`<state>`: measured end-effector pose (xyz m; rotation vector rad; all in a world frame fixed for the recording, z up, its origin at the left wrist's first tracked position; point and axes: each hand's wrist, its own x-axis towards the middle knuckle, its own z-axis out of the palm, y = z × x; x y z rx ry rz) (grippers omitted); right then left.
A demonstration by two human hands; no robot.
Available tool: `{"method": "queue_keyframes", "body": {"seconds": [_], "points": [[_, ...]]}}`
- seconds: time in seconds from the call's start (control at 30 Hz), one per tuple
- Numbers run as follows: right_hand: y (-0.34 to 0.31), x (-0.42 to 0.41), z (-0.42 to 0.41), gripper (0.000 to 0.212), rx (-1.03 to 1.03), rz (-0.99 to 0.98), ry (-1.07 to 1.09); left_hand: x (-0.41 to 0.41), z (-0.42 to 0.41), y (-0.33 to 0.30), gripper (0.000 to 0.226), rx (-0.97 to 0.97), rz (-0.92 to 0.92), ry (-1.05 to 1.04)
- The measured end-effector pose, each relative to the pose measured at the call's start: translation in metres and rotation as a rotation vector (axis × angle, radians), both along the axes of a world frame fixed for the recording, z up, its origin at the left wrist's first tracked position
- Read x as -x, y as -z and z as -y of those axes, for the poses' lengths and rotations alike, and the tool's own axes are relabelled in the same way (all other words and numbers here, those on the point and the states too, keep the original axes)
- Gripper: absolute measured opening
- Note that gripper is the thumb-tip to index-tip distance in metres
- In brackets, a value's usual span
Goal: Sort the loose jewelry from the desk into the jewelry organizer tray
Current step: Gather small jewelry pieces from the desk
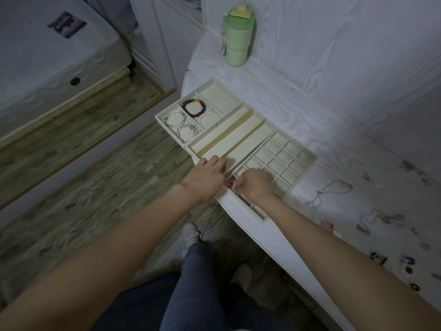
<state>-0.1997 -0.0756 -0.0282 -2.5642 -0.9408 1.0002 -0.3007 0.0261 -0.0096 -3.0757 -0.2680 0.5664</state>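
Cream organizer tray [241, 130]: at its near edge, both hands, left hand [206, 177] and right hand [254, 185], pinch something tiny that could slip floorward.

— What colour is the tray [253, 120] beyond the fingers [216, 161]?
— Cream all over, dividers too. Its far compartments hold a dark red bead bracelet [193, 108] with green and orange beads, and a white pearl one [208, 117].
— And the desk [334, 144] under it?
— White, with pale grey wood grain. The cup [236, 34] farther off is light green, its lid yellow.
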Motion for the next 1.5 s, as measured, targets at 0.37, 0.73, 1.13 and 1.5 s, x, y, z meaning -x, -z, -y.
{"method": "queue_keyframes", "body": {"seconds": [0.37,0.73,1.13,1.5], "points": [[0.0,0.001,0.001,0.013,-0.032,-0.001,0.021,0.0,0.002,-0.007,0.058,0.053,0.024,-0.038],[-0.012,-0.012,0.008,0.022,-0.309,-0.297,0.326,0.0,0.001,-0.009,0.055,0.27,0.122,-0.258],[-0.03,-0.008,0.022,0.055,-0.749,-1.248,0.755,-0.018,0.012,-0.027,0.025,0.862,0.375,-0.528],[-0.033,-0.007,0.024,0.025,-0.597,-0.977,0.489,-0.013,0.004,-0.027,0.026,0.773,0.442,-0.553]]}}
